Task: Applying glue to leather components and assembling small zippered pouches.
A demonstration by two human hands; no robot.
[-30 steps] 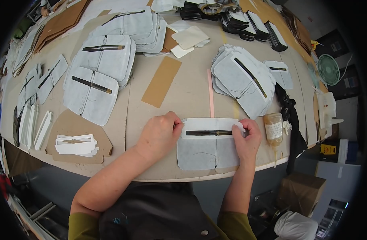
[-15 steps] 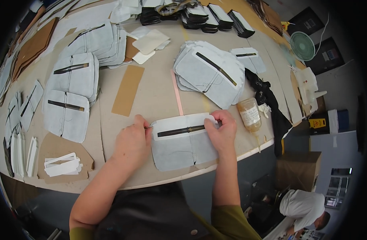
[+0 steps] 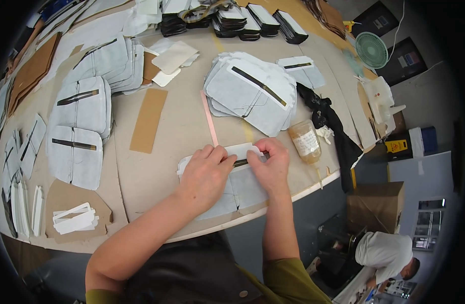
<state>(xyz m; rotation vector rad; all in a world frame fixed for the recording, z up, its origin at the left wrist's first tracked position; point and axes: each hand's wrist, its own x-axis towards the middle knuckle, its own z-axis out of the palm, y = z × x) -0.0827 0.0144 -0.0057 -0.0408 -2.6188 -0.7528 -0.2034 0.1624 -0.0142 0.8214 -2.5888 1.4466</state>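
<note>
The pale-grey, round-cornered fabric-like panel point(image 3: 248, 186) is best kept flat, its white slotted strip point(image 3: 238, 150) pinched by the right hand point(image 3: 271, 163), the left hand point(image 3: 206, 173) laid over it, grip unclear.

beige table point(image 3: 182, 121) | near-edge grey panel point(image 3: 250, 185) | brown strip point(image 3: 149, 121) | pink strip point(image 3: 209, 119) | bottle point(image 3: 305, 142)

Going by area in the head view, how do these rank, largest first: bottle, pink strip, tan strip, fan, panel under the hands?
1. Panel, though partly covered
2. Tan strip
3. Bottle and fan: too alike to rank
4. Pink strip
</note>
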